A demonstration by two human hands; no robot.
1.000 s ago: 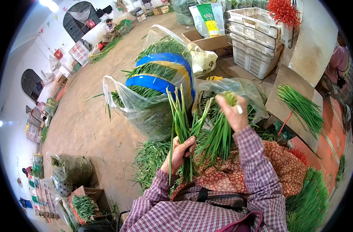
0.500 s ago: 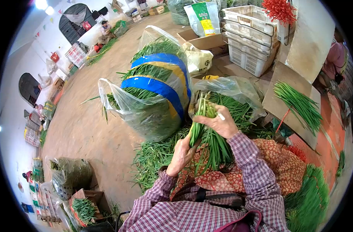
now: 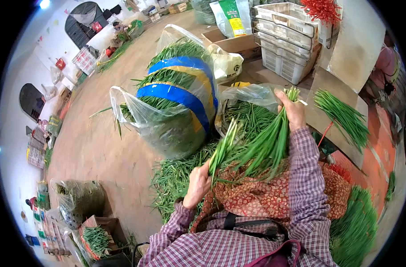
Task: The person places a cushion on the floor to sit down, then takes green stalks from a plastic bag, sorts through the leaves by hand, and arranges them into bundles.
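My right hand is closed round the pale stem ends of a fan of green chives, whose leaves hang down to the left. A white wrap shows on one of its fingers. Lower and to the left, my left hand grips a smaller bunch of chives with its pale ends pointing up. The two bunches are apart at the stems. Behind them, an open clear plastic bag holds more chives. A red floral cloth covers my lap, and loose leaves are heaped on the floor beside it.
A big clear sack with blue tape stands ahead. Stacked white crates are behind, with red ties on top. At right, a tied chive bundle lies on a board; more bundles lie below. A person sits far right.
My hands have drawn apart. The right hand has moved up and right with the larger bunch, while the left hand keeps the smaller one, slightly lower and further left.
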